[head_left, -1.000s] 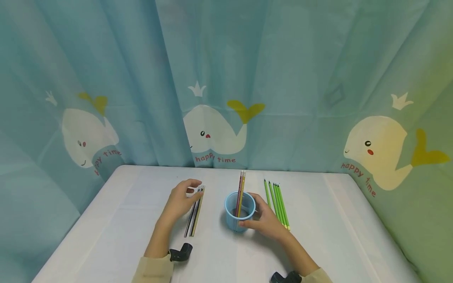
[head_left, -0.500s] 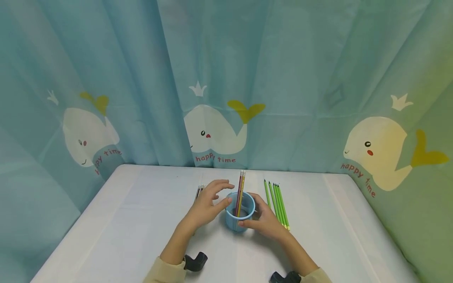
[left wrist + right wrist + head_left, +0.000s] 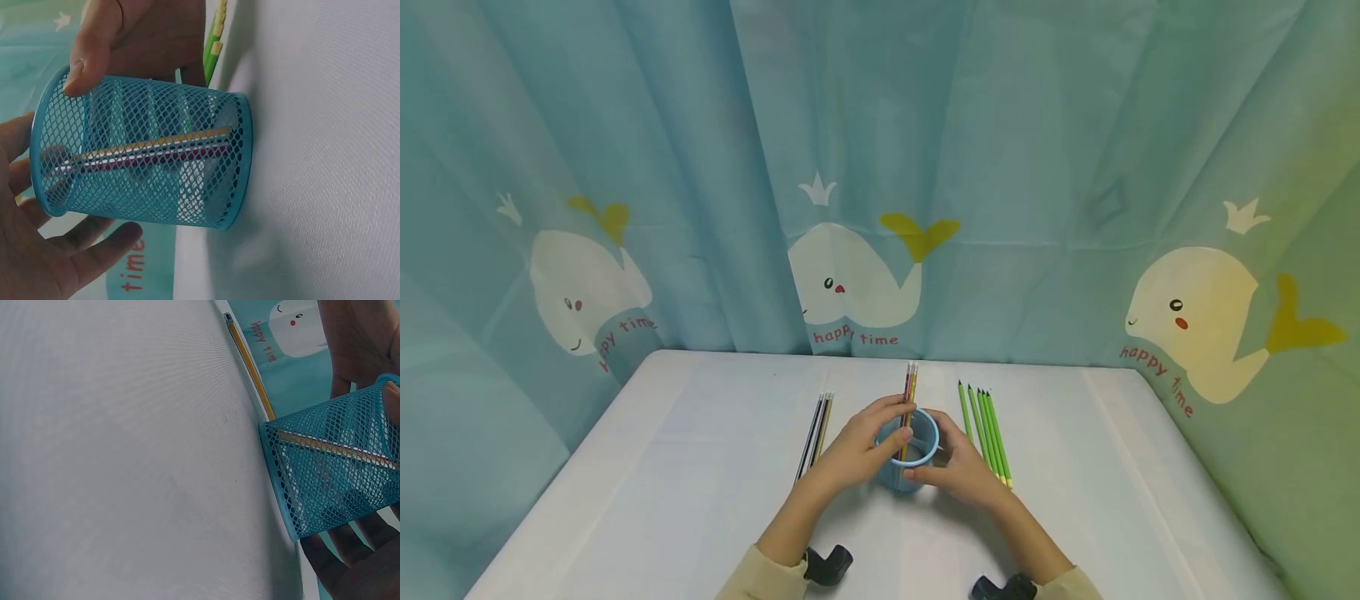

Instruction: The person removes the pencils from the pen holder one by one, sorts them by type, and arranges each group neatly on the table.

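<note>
A blue wire-mesh pencil cup (image 3: 908,454) stands upright on the white bench (image 3: 662,467), near the middle of the head view. Its wall is open diamond mesh with a solid rim at top and base, and its mouth faces straight up. A few pencils (image 3: 910,392) stand inside, one yellow and one red among them, with their long axis nearly vertical and their upper ends leaning slightly toward 12 o'clock, rising well above the rim.

The left hand (image 3: 853,450) wraps the cup from 9 o'clock, with fingers curled around the mesh and reaching the rim. The right hand (image 3: 958,467) holds it from 3 o'clock, with the thumb on the rim and the fingers curved against the wall.

At 9 o'clock of the cup, dark striped pencils (image 3: 815,433) lie flat, running roughly 12 to 6. At 3 o'clock, green pencils (image 3: 985,429) lie side by side, tips toward 12.
</note>
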Demonstrator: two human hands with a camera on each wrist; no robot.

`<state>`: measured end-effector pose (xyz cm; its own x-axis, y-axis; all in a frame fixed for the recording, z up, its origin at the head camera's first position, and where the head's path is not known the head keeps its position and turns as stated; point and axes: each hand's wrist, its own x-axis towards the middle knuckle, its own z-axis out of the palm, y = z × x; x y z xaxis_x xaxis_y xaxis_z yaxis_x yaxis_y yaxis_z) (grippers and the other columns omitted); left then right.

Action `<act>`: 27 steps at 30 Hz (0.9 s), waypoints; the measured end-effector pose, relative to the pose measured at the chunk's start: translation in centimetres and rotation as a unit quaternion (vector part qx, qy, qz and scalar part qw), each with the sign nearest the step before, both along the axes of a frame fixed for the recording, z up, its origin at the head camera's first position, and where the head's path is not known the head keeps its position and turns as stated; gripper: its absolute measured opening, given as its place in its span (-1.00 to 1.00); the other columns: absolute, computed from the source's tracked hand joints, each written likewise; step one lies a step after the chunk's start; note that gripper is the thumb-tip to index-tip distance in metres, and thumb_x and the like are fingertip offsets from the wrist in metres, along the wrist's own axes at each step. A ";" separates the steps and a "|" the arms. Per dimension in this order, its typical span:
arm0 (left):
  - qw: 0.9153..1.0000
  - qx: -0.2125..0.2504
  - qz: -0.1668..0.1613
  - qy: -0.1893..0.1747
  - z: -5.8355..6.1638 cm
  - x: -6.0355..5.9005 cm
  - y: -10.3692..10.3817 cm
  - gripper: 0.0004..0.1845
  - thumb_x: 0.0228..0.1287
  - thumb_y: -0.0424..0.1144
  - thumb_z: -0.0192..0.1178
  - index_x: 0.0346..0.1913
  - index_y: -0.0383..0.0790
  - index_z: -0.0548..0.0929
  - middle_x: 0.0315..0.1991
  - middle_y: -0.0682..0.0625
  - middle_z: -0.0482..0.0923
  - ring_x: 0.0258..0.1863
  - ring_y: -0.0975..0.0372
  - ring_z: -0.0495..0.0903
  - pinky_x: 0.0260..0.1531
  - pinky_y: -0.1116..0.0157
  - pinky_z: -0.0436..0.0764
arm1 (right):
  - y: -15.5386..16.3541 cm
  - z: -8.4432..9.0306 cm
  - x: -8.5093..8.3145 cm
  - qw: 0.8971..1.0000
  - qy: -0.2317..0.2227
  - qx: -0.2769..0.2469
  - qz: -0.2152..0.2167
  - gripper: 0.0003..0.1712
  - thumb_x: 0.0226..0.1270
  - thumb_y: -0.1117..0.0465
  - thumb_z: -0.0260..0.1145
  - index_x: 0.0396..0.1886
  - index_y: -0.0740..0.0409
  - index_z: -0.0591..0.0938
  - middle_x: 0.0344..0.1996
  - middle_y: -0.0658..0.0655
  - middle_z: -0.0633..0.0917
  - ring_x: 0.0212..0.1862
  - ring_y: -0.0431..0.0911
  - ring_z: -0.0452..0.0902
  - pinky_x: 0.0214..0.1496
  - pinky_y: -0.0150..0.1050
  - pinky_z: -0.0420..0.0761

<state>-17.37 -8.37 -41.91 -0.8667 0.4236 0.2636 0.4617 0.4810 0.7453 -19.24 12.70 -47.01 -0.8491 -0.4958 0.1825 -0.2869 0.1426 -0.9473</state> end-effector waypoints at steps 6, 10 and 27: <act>1.000 0.004 0.020 0.011 0.3 0.3 -0.2 -0.53 0.50 -0.06 0.11 0.34 -0.22 0.52 0.38 -0.11 0.41 0.42 0.01 0.35 0.37 -0.05 0.39 | 0.0 0.0 0.1 1.000 -0.002 -0.004 0.001 -0.12 0.09 0.19 0.55 0.40 -0.04 0.35 0.24 0.07 0.54 0.28 0.10 0.46 0.28 0.16 0.42; 0.999 0.014 0.028 0.012 0.7 0.4 -0.4 -0.53 0.48 -0.04 0.13 0.32 -0.19 0.53 0.34 -0.06 0.45 0.38 0.03 0.41 0.28 -0.03 0.50 | -0.1 0.1 0.2 1.000 -0.006 0.001 -0.004 -0.11 0.08 0.17 0.56 0.40 -0.05 0.34 0.25 0.05 0.53 0.29 0.10 0.46 0.31 0.20 0.41; 0.996 0.048 0.062 0.041 2.5 1.0 -0.8 -0.60 0.39 -0.21 0.25 0.26 -0.10 0.60 0.26 0.01 0.52 0.30 0.12 0.48 0.10 0.05 0.65 | -0.1 0.3 0.2 1.000 -0.020 -0.014 0.000 -0.11 0.09 0.20 0.56 0.41 -0.04 0.34 0.28 0.13 0.53 0.32 0.14 0.44 0.33 0.25 0.40</act>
